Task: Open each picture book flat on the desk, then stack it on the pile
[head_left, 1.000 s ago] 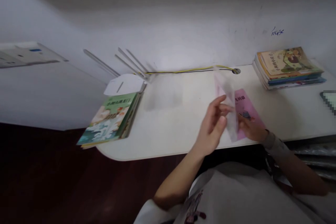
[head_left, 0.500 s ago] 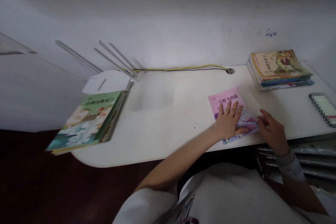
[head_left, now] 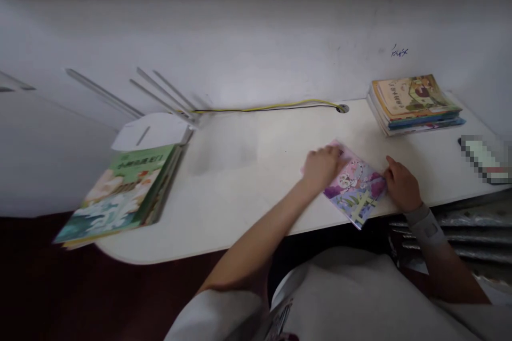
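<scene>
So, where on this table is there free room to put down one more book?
The widest bare patch of the table is the middle, between the green book stack, the yellow cable and the left hand. A smaller one lies between the pink book and the back-right book stack. Crowded: the front right, where the right hand also meets that book.

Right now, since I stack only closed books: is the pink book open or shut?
Shut. The pink book lies flat on the table, cover up, no pages spread; the left hand and right hand touch its edges.
</scene>
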A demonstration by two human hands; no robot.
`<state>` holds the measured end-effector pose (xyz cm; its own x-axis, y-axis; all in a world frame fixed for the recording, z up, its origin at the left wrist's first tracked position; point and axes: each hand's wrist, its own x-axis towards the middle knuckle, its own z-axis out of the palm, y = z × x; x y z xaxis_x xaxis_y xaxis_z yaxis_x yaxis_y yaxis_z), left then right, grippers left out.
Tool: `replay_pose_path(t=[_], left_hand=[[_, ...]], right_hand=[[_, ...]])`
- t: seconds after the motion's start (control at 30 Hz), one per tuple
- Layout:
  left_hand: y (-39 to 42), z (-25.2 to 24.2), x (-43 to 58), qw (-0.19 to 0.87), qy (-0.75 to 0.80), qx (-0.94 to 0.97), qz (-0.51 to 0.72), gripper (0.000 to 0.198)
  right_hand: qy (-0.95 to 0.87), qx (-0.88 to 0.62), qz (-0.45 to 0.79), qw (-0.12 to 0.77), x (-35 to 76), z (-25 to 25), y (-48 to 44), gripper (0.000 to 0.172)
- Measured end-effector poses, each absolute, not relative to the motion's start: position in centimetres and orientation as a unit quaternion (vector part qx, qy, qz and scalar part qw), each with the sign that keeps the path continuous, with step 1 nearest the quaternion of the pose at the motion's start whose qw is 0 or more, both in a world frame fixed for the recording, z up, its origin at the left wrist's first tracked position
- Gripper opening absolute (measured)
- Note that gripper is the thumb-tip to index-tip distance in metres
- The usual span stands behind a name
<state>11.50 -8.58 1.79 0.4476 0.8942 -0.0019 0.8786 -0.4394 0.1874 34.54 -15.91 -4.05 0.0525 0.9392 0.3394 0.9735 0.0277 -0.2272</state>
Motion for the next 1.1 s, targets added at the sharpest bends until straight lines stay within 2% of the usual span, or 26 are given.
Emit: replay_pose_path(t=[0.07, 0.1, 0.23, 0.43, 0.57, 0.8, 1.1], left_hand=[[-5.3, 1.6, 10.4, 0.126, 0.591, 0.791, 0.099, 0.041], [-3.8, 1.3, 10.1, 0.186, 0.597, 0.773, 0.105, 0.038], [-0.1, -0.2, 10.8, 0.257, 0.565, 0.774, 0.125, 0.024], [1.2, -1.7, 11.6, 0.283, 0.543, 0.76, 0.218, 0.012], [1.4, -2.3, 8.9, 0.274, 0.56, 0.734, 0.268, 0.012], [0.6, -2.2, 5.0, 0.219, 0.605, 0.716, 0.271, 0.01], [0.3, -1.8, 6.4, 0.132, 0.644, 0.73, 0.187, 0.018]], right_hand=[[-0.658, -0.717, 0.006, 0.23, 34.9, -3.8, -15.7, 0.046], [-0.648, -0.723, 0.033, 0.238, 35.1, -3.7, -15.8, 0.049], [-0.65, -0.716, 0.087, 0.237, 34.9, -3.7, -16.5, 0.047], [-0.734, -0.664, -0.059, 0.13, 33.8, -3.3, -15.3, 0.044], [-0.758, -0.643, -0.077, 0.076, 33.6, -2.4, -10.9, 0.046], [-0.753, -0.646, -0.014, 0.126, 31.7, -2.2, -2.0, 0.045], [-0.759, -0.636, -0.021, 0.138, 30.6, -3.1, -1.2, 0.054]])
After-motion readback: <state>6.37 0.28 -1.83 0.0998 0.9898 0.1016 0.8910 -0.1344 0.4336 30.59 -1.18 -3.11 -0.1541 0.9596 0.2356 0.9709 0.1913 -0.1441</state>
